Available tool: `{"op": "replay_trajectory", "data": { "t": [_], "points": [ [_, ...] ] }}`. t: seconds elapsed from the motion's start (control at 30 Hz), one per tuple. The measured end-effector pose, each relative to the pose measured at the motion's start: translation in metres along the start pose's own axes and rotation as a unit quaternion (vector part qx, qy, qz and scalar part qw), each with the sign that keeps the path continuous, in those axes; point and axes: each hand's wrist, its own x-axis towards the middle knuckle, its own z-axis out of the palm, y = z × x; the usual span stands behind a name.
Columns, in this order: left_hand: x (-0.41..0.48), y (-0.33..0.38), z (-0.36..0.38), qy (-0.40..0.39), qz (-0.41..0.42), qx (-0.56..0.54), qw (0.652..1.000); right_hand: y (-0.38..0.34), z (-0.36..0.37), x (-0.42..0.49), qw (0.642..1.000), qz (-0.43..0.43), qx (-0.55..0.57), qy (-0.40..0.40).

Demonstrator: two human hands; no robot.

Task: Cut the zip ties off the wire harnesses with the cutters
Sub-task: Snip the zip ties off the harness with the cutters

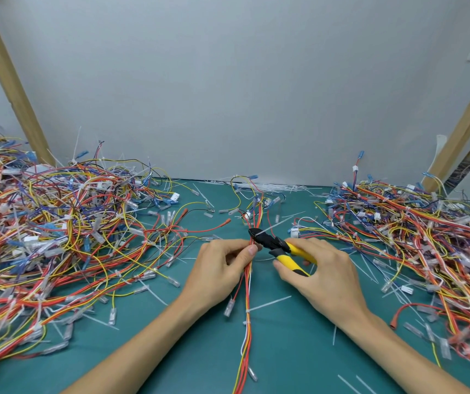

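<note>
Our left hand [222,268] pinched the wire harness [246,331] in the middle of the green surface [285,354], its grip closed on the red, yellow and white strands. Our right hand [324,277] had its grip wrapped round the yellow handles of the cutters [269,240], whose black jaws sat at a white zip tie [274,226] just beyond the left thumb. Tangled piles of harnesses [57,223] lay to either side.
</note>
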Motion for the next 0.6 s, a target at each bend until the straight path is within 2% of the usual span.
{"op": "replay_trajectory", "data": {
  "t": [0.17,0.37,0.47,0.6],
  "points": [
    [-0.0013,0.0017,0.0024,-0.002,-0.014,-0.015,1.000,0.0009,0.0012,-0.0007,0.999,0.029,0.035,-0.006],
    [0.0035,-0.0019,0.0034,-0.044,-0.082,-0.109,0.990,-0.0009,0.0028,0.0003,0.998,-0.016,-0.013,-0.060],
    [0.0039,-0.0015,0.0041,-0.050,-0.081,-0.136,0.986,-0.0017,0.0020,0.0006,0.998,-0.019,-0.025,-0.052],
    [0.0031,0.0015,0.0032,-0.044,-0.071,-0.110,0.990,-0.0063,0.0004,-0.0007,0.998,-0.016,-0.049,-0.033]
  ]
}}
